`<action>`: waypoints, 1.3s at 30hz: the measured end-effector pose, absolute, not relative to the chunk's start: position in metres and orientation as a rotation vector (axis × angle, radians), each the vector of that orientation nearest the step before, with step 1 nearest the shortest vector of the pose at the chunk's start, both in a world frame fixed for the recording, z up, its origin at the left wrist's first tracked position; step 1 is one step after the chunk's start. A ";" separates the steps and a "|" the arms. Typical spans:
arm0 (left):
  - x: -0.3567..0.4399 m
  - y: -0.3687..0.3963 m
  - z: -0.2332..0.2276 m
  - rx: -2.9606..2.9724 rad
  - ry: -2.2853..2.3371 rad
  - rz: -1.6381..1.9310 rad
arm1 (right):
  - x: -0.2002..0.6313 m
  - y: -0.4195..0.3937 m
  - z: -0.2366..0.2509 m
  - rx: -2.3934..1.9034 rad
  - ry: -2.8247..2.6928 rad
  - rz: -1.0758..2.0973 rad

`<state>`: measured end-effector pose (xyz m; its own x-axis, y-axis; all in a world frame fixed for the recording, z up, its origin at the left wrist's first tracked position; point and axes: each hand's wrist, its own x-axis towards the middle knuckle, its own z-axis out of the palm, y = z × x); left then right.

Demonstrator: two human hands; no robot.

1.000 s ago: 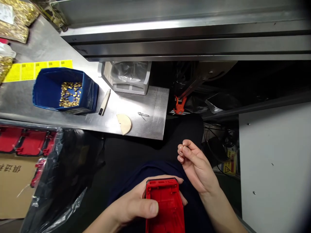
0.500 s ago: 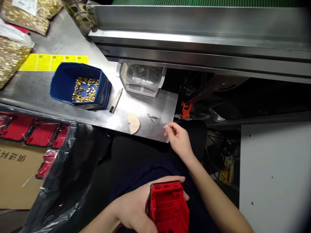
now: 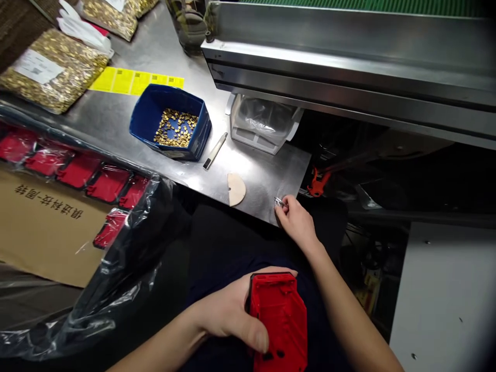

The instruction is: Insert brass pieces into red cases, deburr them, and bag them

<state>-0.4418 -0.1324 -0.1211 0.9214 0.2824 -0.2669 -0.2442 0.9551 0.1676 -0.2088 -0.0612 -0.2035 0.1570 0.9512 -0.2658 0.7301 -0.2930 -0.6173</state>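
Head view shows my right hand (image 3: 296, 222) has gone from my lap to the bench (image 3: 267, 178) corner, fingertips pinched on the tweezers (image 3: 280, 202) lying there, so I judge a pickup has begun; my left hand (image 3: 232, 315) stays clamped around the red housing (image 3: 281, 323) on my lap

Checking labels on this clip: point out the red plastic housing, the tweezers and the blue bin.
red plastic housing (image 3: 281, 315), head view, on its ribbed inner face.
tweezers (image 3: 279, 201), head view, on the metal tips beside the right hand's fingers.
blue bin (image 3: 201, 137), head view, on its right outer wall.
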 end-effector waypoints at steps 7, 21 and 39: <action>-0.431 -0.124 -0.121 0.177 0.365 0.214 | -0.188 -0.114 -0.153 -1.959 -1.280 1.083; -0.394 -0.113 -0.109 0.295 0.411 0.204 | -0.207 -0.173 -0.068 -1.609 -1.786 0.986; -0.392 -0.112 -0.107 0.354 0.428 0.166 | -0.205 -0.173 -0.067 -1.577 -2.004 0.813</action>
<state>-0.3917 -0.1116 -0.1075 0.8974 0.2309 -0.3761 -0.0835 0.9256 0.3691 -0.2048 -0.1734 -0.0666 -0.2364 0.9716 -0.0029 0.6990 0.1680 -0.6951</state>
